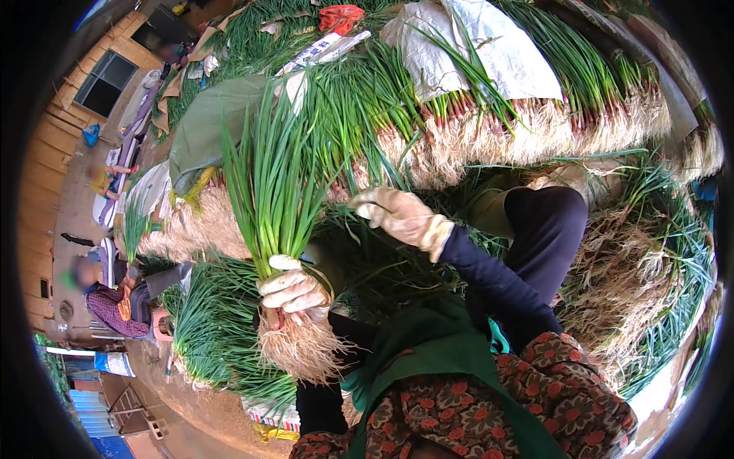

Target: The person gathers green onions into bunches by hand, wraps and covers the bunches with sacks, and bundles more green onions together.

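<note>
My left hand (pixel 295 290), in a pale work glove, grips a bunch of green leafy plants with reddish stem bases (pixel 275 212). The leaves point up and away from me, and the pale stringy roots (pixel 301 347) hang below the fist. My right hand (pixel 395 215), gloved too, is raised to the right of the bunch, apart from it, with its fingers curled; whether something thin lies between them I cannot tell. Beyond both hands runs a long row of the same plants (pixel 355 109), their roots (pixel 424 152) turned towards me.
White sheeting (pixel 487 51) and a green cloth (pixel 215 126) cover parts of the row. A loose heap with tangled roots (pixel 625 275) lies at the right. More plants (pixel 218 321) are stacked at the left. A co-worker in a checked shirt (pixel 112 310) sits at the far left, holding plants.
</note>
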`<control>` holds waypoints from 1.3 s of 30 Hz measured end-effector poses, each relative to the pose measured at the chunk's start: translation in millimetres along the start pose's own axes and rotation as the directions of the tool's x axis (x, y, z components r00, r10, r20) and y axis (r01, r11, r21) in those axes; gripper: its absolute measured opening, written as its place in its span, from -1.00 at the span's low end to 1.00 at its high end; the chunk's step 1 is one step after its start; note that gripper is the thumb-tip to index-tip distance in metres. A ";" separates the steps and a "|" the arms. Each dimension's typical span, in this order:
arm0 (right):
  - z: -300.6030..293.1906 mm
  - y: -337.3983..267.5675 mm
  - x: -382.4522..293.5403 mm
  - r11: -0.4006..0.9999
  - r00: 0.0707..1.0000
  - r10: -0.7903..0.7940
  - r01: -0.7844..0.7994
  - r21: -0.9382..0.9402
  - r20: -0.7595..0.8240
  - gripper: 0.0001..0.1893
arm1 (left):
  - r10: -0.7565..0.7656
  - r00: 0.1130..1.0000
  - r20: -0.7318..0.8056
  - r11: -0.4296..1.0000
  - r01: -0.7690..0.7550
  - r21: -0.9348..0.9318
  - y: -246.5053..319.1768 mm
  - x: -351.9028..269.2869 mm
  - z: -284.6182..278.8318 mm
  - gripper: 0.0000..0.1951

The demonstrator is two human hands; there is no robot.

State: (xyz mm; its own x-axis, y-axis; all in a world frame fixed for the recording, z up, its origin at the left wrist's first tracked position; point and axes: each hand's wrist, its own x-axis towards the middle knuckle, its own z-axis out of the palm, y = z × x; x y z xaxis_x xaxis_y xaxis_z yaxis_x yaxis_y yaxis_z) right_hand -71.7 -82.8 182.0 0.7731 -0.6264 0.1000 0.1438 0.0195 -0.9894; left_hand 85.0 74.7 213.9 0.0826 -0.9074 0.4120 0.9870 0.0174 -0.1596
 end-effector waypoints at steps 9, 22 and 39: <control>65.0 11.0 -22.6 0.915 0.910 0.299 -0.359 0.186 0.287 -0.75 | -0.003 0.996 0.089 0.949 0.031 -0.314 -2.2 -15.4 -33.0 -0.67; 41.2 55.8 37.9 0.948 0.948 0.314 -0.309 0.079 -0.054 -0.55 | -0.119 0.993 -0.009 0.978 0.116 -0.173 -14.3 -28.0 -54.5 -0.46; -53.1 127.0 -36.9 0.478 0.988 0.144 -0.123 -0.870 -0.060 -0.60 | 0.071 0.988 0.136 0.996 -0.063 -0.062 37.6 -91.2 49.1 -0.52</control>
State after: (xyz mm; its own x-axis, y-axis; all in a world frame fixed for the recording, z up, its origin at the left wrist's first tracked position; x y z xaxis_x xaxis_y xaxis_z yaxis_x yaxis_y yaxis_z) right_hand -114.7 -98.5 47.0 0.7473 -0.6625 -0.0505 -0.5635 -0.5917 -0.5766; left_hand 121.3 178.8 214.4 0.1706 -0.8386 0.5174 0.9694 0.0489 -0.2404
